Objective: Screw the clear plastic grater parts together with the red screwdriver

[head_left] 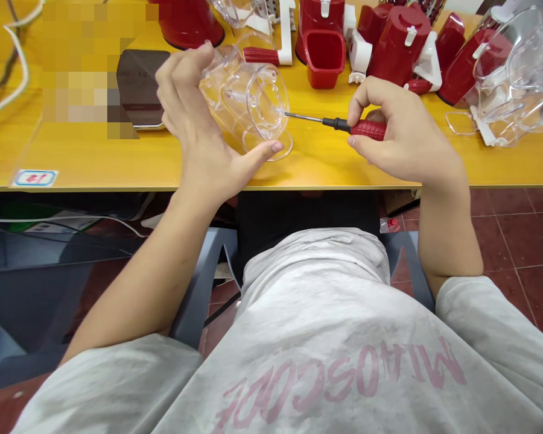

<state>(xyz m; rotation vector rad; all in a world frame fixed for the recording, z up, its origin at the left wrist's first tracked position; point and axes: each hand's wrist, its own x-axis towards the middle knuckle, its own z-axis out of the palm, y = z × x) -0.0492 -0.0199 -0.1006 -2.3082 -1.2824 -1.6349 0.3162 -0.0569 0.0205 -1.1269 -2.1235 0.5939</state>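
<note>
My left hand (194,120) is wrapped round a clear plastic housing (248,99), holding it on its side just above the yellow table (117,157), with the thumb under its round rim. My right hand (398,129) grips a screwdriver (344,125) with a red ribbed handle. The thin metal shaft points left and its tip reaches the open round mouth of the clear housing.
Several red and white plastic appliance parts (402,45) stand along the back of the table. More clear housings (520,72) lie at the far right. A dark phone-like slab (140,84) lies behind my left hand. White cables (18,54) run at the far left.
</note>
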